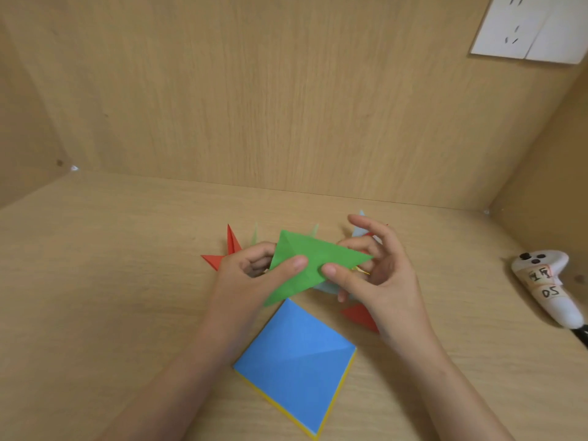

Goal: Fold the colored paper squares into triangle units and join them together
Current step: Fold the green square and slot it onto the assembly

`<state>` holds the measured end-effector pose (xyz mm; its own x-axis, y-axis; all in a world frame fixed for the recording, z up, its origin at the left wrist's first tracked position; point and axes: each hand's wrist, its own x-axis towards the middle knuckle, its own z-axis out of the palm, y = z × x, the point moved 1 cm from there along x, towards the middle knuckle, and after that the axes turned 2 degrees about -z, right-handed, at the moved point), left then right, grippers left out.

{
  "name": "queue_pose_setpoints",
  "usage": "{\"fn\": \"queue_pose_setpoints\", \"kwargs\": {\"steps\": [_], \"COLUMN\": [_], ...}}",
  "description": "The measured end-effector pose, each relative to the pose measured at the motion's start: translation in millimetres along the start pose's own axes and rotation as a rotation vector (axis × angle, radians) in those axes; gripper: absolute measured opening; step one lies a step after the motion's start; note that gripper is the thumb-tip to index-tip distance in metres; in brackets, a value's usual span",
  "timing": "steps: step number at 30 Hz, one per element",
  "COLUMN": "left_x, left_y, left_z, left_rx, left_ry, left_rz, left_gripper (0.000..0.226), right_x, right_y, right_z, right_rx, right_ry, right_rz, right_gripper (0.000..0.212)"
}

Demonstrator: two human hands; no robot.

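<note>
wooden desk [95, 281], wood wall [254, 90], white socket [509, 27]

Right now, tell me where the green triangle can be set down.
Bare desk left of the left hand; also between the right hand and the white controller. Crowded: joined units under the hands, blue stack between the forearms.

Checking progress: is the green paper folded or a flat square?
Folded: green paper is a creased triangle, pinched between left hand and right hand.
</note>
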<state>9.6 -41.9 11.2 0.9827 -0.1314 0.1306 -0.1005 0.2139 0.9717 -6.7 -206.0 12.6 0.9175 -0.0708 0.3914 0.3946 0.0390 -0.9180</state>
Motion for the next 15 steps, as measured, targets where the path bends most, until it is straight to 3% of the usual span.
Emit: {"fn": "queue_pose_setpoints", "kwargs": {"steps": [3,7,11,15], "left_x": [-0.6,-2.4,-3.0,-2.1], "left_y": [1.8,1.6,1.5,1.9], "left_z": [0.4,4.9,6.9,6.6], "left_rx": [-0.087,-0.151,-0.166,-0.151], "left_ry": [0.028,-0.007,-0.065,-0.101], "left_rz": [-0.003,-0.022,-0.029,-0.021], "left_gripper": [0.015,0.014,0.023,0.022], "right_x": [-1.4,-6.6,-4.0,-4.0], "right_y": [0.8,9.5,0.1,-5.0], "right_z": [5.1,10.8,10.2,10.7], "right_rx": [0.037,-0.132,-0.049,0.033], "right_ry": [-0.029,-0.065,-0.021,0.009], "right_rz": [0.033,0.047,0.032,0.035], "right_gripper": [0.047,0.053,0.017,0.012]}}
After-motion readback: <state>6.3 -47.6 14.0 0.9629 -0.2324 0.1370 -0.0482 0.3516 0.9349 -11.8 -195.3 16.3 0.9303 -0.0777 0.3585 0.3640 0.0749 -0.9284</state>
